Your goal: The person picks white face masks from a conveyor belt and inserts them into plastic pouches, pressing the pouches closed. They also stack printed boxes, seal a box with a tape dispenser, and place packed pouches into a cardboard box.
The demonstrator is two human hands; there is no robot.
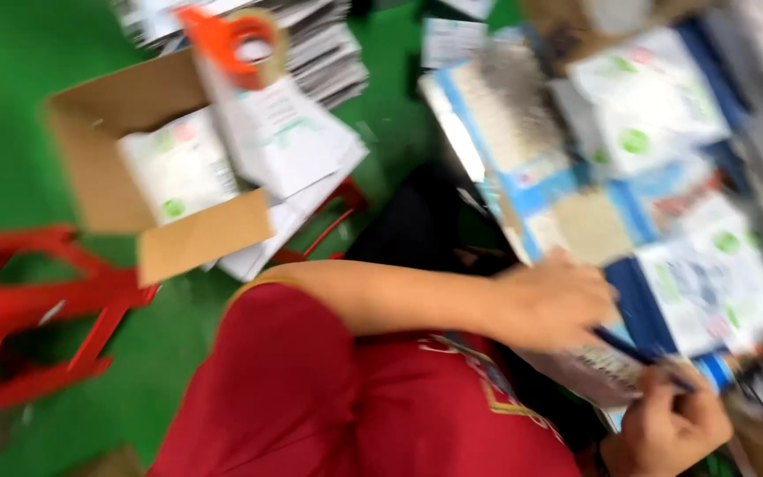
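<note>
Left hand: my left hand rests curled, nothing clearly gripped, on a flat blue-and-white printed packet.
Right hand: my right hand, near right, pinches a thin dark-blue pen.

Just one view here, a head-worn cam looking steeply down and tilted, pretty blurry. It sits close above the hands: left hand, right hand at the lower right, counter just beyond them, green floor off left.
</note>
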